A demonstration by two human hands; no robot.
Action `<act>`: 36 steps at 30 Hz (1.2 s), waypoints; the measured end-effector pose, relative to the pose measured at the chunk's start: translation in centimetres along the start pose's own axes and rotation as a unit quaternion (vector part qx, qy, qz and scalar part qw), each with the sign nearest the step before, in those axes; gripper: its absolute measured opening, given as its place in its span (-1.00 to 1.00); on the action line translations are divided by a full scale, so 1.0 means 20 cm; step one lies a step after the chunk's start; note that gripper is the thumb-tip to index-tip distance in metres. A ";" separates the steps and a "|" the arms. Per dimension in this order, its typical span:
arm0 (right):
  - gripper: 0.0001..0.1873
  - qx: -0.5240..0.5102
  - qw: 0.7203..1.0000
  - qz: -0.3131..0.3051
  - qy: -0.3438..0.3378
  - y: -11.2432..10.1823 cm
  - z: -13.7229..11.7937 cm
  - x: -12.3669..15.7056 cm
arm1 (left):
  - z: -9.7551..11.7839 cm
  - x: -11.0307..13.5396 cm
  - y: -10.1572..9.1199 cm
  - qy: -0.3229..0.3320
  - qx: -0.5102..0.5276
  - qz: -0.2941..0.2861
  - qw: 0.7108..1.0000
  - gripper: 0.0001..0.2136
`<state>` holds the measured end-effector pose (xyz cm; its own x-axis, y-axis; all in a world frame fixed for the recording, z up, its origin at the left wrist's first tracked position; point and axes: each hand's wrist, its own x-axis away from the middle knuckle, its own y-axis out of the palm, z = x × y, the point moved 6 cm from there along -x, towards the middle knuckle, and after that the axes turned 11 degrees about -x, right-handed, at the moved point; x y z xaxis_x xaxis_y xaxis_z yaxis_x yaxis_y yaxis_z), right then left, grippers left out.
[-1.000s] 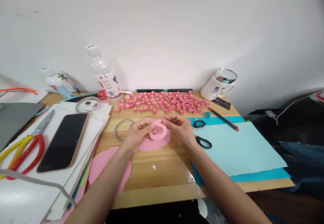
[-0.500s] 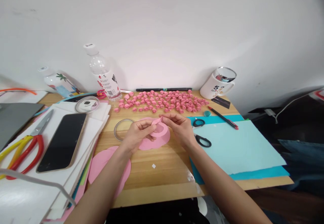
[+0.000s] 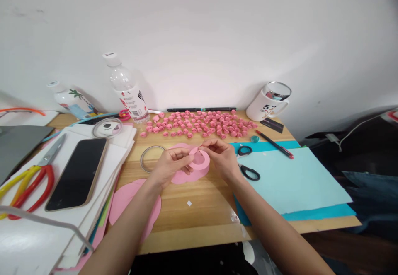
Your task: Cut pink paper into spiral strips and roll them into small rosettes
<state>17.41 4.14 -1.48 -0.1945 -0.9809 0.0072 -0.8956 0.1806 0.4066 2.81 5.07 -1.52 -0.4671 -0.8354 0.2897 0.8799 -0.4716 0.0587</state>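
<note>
My left hand [image 3: 169,165] and my right hand [image 3: 221,157] meet over the middle of the wooden table [image 3: 199,213]. Both pinch a curled pink paper strip [image 3: 200,162], which forms a loose ring between the fingertips. Under it lies a pink paper piece [image 3: 186,177] flat on the wood. Behind the hands, several small rolled pink paper roses [image 3: 199,125] are spread across the table.
Black-handled scissors [image 3: 247,163] lie on light blue paper sheets [image 3: 289,182] at the right. A clear tape ring [image 3: 147,158], a phone [image 3: 77,173] on white sheets, red-and-yellow scissors [image 3: 27,184], a water bottle [image 3: 127,90], a white mug [image 3: 267,103] and a red pen [image 3: 273,144] surround the spot.
The pink strip has been wound tighter between my fingers, and the ring now stands more upright. My hands stay in nearly the same place.
</note>
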 end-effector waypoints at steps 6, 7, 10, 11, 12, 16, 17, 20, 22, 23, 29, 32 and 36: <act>-0.77 0.017 1.000 -0.004 0.015 0.01 0.01 0.00 | -0.01 -0.01 -0.02 0.001 0.009 0.011 1.000 -0.76; -0.77 0.019 1.000 -0.006 0.014 0.01 0.01 0.00 | -0.01 -0.01 -0.02 0.000 0.011 0.011 1.000 -0.75; -0.80 0.017 1.000 -0.009 0.012 0.01 0.00 0.00 | 0.00 -0.01 -0.02 -0.005 0.009 0.015 1.000 -0.74; -0.81 0.016 1.000 -0.010 0.014 0.01 0.00 0.01 | 0.00 0.00 -0.02 -0.006 0.007 0.017 1.000 -0.75; -0.81 0.016 1.000 -0.011 0.017 0.01 0.00 0.01 | 0.00 0.00 -0.02 -0.006 0.004 0.018 1.000 -0.76; -0.78 0.004 1.000 -0.021 0.017 0.02 0.00 0.02 | 0.01 0.00 0.00 -0.001 -0.006 0.014 1.000 -0.77; -0.78 0.003 1.000 -0.025 0.013 0.02 -0.01 0.02 | 0.01 0.00 0.00 0.000 -0.008 0.013 1.000 -0.77; -0.78 0.004 0.999 -0.036 -0.002 0.03 -0.01 0.02 | 0.01 0.00 0.00 -0.003 -0.016 0.013 1.000 -0.79; -0.78 0.004 0.999 -0.040 -0.008 0.04 -0.02 0.02 | 0.00 0.00 -0.01 -0.007 -0.023 0.016 1.000 -0.81; -0.78 0.005 0.999 -0.042 -0.007 0.04 -0.02 0.02 | 0.00 0.00 -0.01 -0.008 -0.026 0.017 0.999 -0.81; -0.72 0.019 0.999 -0.027 0.010 0.02 0.00 0.01 | 0.01 0.00 -0.01 -0.003 -0.015 0.021 1.000 -0.83; -0.71 0.019 1.000 -0.014 0.015 0.02 0.01 0.01 | 0.00 0.00 -0.01 -0.002 0.017 0.018 1.000 -0.82; -0.72 0.028 0.999 -0.023 0.029 0.03 0.01 0.01 | -0.01 -0.01 -0.02 0.004 0.088 0.019 0.996 -0.71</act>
<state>16.79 4.07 -1.49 -0.1313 -0.9904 0.0425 -0.9241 0.1378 0.3565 2.52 5.45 -1.73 -0.4339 -0.8536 0.2881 0.8980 -0.3837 0.2155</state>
